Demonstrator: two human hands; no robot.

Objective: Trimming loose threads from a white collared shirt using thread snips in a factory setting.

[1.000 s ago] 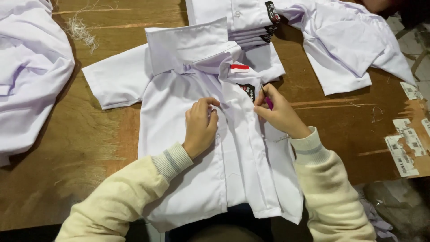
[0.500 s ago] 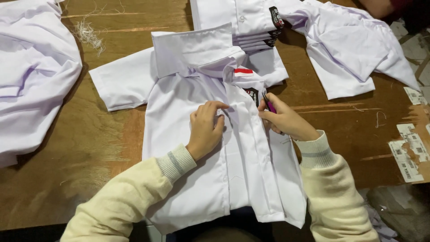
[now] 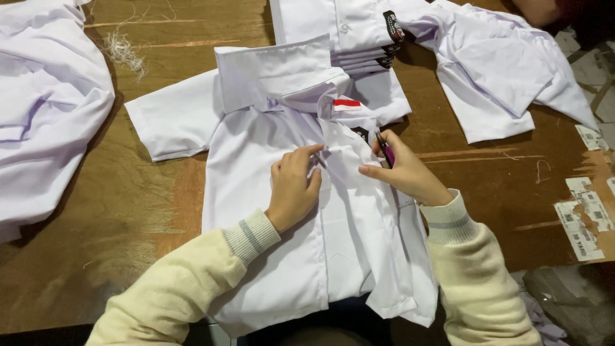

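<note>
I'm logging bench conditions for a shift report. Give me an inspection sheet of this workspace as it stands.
Surface: worn brown wooden table, scuffed.
Job's things: white short-sleeved shirt lying flat, front up; small purple-handled tool.
Clutter: loose thread clump; folded shirt stack; white shirts at left and right; paper labels.
Grippers: left hand pressing the shirt front; right hand holding the tool.
Cables: nothing seen.
Surroundings: tiled floor at right.

Even, fairly bright overhead light; soft shadows under the sleeves; whites near glare; sharp focus; darker lower corners
</note>
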